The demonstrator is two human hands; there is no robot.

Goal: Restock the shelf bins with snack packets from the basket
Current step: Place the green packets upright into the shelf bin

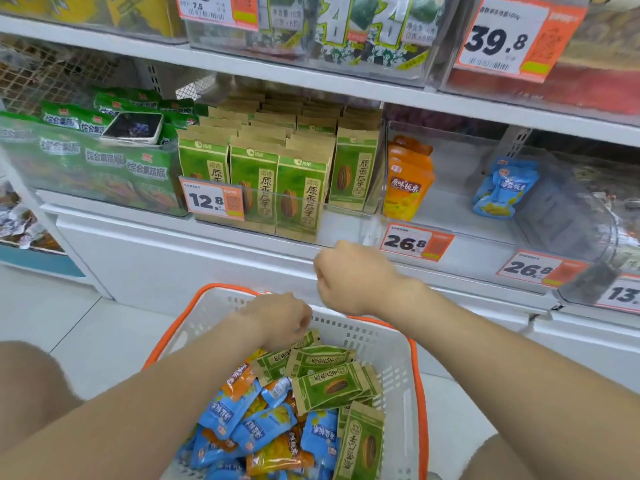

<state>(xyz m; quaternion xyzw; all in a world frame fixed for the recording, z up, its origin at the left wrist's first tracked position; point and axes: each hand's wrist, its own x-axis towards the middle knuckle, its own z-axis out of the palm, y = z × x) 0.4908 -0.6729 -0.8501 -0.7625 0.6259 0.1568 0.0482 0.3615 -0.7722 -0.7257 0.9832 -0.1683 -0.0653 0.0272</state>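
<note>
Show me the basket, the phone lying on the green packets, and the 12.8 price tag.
basket (381, 341): head view, on its white back wall.
phone (133, 128): head view, on the middle of its screen.
12.8 price tag (204, 201): head view, on the printed digits.

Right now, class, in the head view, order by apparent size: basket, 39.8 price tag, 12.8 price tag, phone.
1. basket
2. 39.8 price tag
3. 12.8 price tag and phone: about alike, so unranked.
</note>
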